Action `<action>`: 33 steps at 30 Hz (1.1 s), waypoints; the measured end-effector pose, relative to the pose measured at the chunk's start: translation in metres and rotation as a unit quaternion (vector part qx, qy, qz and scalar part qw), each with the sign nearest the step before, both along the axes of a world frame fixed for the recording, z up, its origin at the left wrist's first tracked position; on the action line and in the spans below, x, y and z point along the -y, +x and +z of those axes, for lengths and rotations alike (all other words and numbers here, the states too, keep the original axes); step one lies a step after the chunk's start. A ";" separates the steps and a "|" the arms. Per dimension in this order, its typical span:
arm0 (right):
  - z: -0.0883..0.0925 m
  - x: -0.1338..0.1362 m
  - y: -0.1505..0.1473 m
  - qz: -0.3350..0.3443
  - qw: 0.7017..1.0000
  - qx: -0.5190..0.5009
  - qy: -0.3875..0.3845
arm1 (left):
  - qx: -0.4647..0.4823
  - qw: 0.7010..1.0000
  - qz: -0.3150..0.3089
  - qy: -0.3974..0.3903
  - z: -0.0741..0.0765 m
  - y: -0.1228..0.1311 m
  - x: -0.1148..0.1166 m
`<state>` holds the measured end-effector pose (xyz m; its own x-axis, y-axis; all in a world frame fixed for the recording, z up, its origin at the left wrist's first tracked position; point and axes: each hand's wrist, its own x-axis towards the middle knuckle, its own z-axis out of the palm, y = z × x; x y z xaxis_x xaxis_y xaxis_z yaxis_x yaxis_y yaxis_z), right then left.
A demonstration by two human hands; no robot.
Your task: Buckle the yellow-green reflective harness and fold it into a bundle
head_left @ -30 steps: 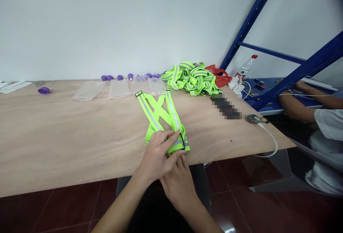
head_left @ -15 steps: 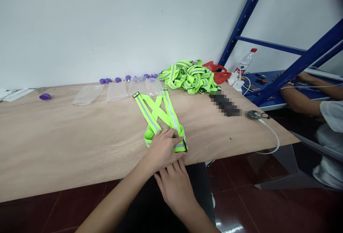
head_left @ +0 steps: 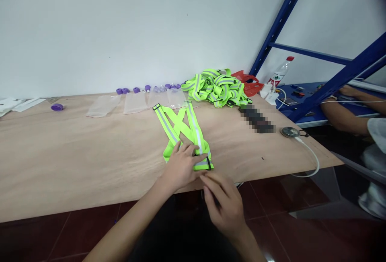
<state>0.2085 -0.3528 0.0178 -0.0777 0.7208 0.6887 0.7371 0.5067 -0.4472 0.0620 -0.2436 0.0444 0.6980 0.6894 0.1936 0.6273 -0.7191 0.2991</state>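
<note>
A fluorescent yellow-green reflective vest made of straps with grey stripes lies on the table near its front edge. Its straps cross in the middle and a black buckle shows at its upper left end. My left hand rests on the lower part of the vest with fingers spread, hiding some of the straps. Close to the vest's lower right corner, beside a black slider, is my right hand. Its fingers are bent, with a gap to the thumb, and nothing shows in them.
A heap of similar vests lies by the wall, next to a red plastic bag. Clear bags and several purple pieces line the back. A round device with a cable sits right. Beyond a blue frame are another person's arms.
My right hand has moved right and slightly up from beneath my left hand, and its fingers have turned. My left hand stays on the vest. The view has shifted a little.
</note>
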 end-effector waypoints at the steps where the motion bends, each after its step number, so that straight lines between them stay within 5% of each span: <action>1: -0.001 -0.005 0.003 -0.010 1.000 0.019 -0.007 | -0.005 1.000 0.000 0.000 0.000 -0.001 0.000; 9: -0.017 -0.033 0.009 0.022 0.980 0.173 -0.098 | -0.044 0.999 -0.005 0.001 -0.008 -0.003 -0.002; 15: -0.014 -0.032 0.011 0.018 0.974 0.195 -0.118 | 0.073 0.995 -0.043 -0.050 0.001 -0.040 0.002; 21: -0.011 -0.034 0.008 0.013 0.975 0.192 -0.108 | 0.154 0.984 0.068 -0.064 -0.005 -0.075 0.024; 33: -0.011 -0.035 0.005 0.004 0.980 0.180 -0.086 | 0.176 0.979 0.101 -0.021 -0.016 -0.064 0.037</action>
